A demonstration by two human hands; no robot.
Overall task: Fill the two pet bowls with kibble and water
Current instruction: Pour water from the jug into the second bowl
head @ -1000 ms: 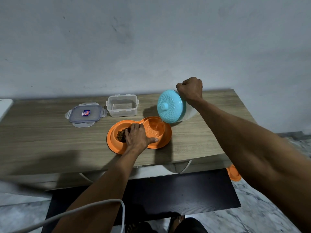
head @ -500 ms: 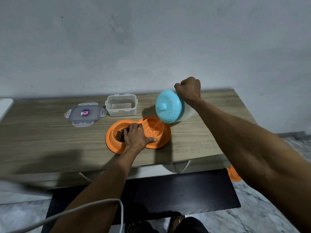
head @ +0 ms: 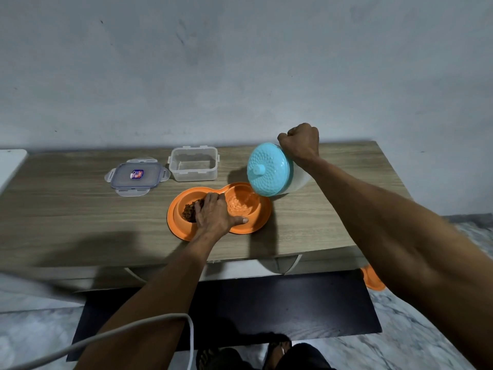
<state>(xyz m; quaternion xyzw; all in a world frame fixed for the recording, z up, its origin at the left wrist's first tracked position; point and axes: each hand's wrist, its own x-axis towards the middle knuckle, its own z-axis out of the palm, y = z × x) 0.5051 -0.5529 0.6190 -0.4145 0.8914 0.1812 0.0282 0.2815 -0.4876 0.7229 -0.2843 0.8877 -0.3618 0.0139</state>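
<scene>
Right hand (head: 298, 141) fisted round tilted jug (head: 268, 169), water running into right bowl (head: 242, 205). Left hand (head: 213, 216) flat, fingers relaxed, on 2-bowl dish (head: 174, 224) near desk (head: 80, 222) front edge.

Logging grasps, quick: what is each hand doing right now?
Left hand: open, resting on the orange double bowl.
Right hand: fingers curled, gripping the tilted teal-lidded jug.

Two hands: one left hand (head: 213, 217), one right hand (head: 300, 141). One orange dish (head: 172, 218) with two bowls in it: one kibble bowl (head: 184, 201), one water bowl (head: 256, 202). One jug (head: 298, 182) with one blue lid (head: 268, 169). One clear box (head: 193, 166). One box lid (head: 137, 176). One table (head: 66, 209). One white cable (head: 191, 343). One black mat (head: 266, 303).
</scene>
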